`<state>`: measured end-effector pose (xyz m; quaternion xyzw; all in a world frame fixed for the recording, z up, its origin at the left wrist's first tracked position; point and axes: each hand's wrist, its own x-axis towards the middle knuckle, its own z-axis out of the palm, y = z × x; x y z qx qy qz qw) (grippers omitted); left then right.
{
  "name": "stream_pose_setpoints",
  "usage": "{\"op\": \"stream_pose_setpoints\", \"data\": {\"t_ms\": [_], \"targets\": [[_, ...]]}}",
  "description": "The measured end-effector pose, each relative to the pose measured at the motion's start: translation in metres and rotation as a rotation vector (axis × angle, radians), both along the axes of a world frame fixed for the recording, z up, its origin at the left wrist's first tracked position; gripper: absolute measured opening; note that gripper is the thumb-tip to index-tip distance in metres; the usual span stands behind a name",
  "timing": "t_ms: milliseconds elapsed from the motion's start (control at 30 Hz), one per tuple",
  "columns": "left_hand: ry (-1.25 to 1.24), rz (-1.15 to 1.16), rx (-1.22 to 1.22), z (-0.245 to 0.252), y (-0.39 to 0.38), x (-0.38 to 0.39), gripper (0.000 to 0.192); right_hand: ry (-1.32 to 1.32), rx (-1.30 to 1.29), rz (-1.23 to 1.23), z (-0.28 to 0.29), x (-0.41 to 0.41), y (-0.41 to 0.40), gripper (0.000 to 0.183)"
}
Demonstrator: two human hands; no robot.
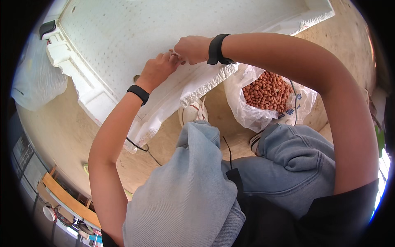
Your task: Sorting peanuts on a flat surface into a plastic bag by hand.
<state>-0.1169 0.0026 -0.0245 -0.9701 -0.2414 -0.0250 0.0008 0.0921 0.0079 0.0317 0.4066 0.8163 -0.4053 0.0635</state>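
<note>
Both my hands meet over a large white polystyrene foam panel [117, 46] with a raised, broken rim. My left hand [160, 69] has its fingers bent around a few small reddish-brown peanuts [182, 62], which show at the fingertips. Close against it is my right hand [194, 49], knuckles up and fingers curled; what it may hold is hidden beneath it. Below my right forearm, a clear plastic bag [237, 105] stands open on the floor, filled with shelled, red-skinned peanuts [267, 91].
My shoe [193, 113] is close to the foam's broken edge. A filled translucent plastic bag [40, 74] lies at the left beside the panel. Thin black cables [295, 102] run near the peanut bag and by my legs. An orange-topped bench [69, 197] is at the lower left.
</note>
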Motion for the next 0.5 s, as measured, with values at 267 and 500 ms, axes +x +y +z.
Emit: {"op": "stream_pose_setpoints", "data": {"t_ms": [267, 500], "targets": [[-0.079, -0.11, -0.233, 0.0, 0.0, 0.002, 0.009, 0.089, -0.249, -0.145, 0.056, 0.048, 0.013, 0.017], [0.232, -0.02, -0.106, 0.008, -0.013, 0.004, 0.013, 0.14, -0.334, -0.187, 0.166, 0.162, -0.041, 0.02]]}}
